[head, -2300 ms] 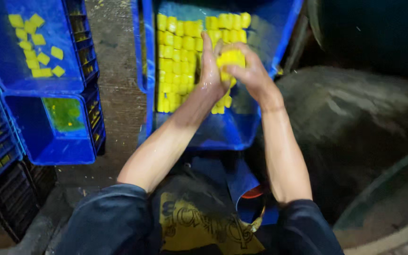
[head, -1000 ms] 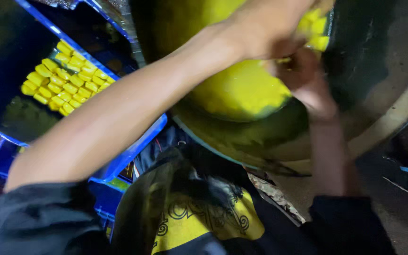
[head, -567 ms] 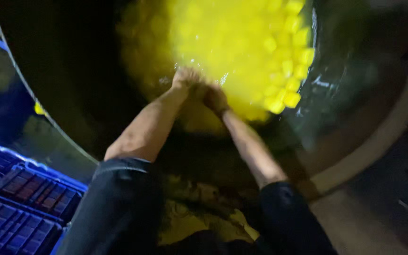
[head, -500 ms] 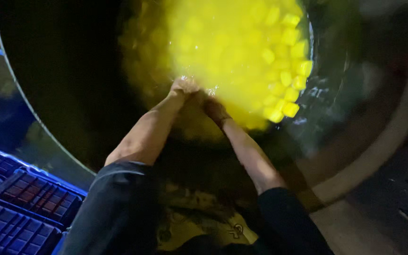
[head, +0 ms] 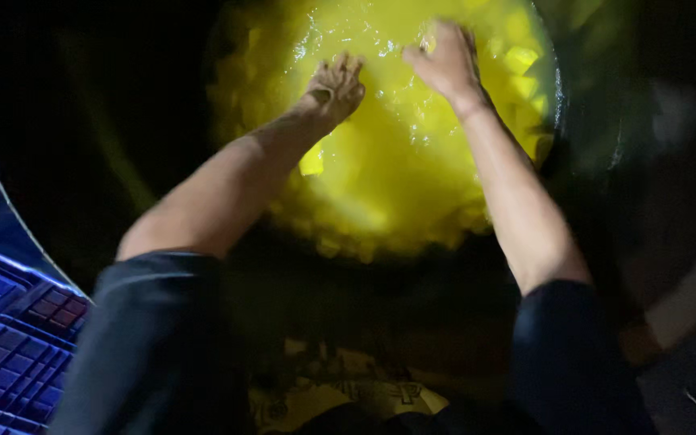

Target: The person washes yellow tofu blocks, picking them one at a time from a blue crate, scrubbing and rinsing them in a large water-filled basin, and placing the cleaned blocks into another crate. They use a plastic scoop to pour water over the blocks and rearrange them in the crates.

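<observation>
A large dark vat (head: 122, 121) is seen from above, filled in its lit part with cloudy yellow liquid (head: 380, 161) in which many yellow cubes (head: 521, 60) are floating or sunk. Both bare forearms are stretched out over the vat. The left hand (head: 336, 84) is laid at the liquid's surface with the fingers loosely curled downward; nothing is seen gripped in it, though the fingertips are partly hidden by the splashing liquid. The right hand (head: 445, 60) is held just beside it, a little farther out, with the fingers spread and open, and no cube is held in it either. The two hands are near each other but apart.

The cubes are gathered mostly toward the right edge and the near edge of the yellow patch; one paler piece (head: 312, 161) is seen just under the left wrist. They are judged to be soft, wet and slippery, light singly, and likely to break or crush if squeezed, so they are best scooped from beneath with cupped palms and several at a time rather than pinched by the corners.

Blue plastic crates (head: 2, 346) are stacked at the lower left, outside the vat's rim. A dark apron with a yellow print (head: 340, 399) is visible at the bottom.
</observation>
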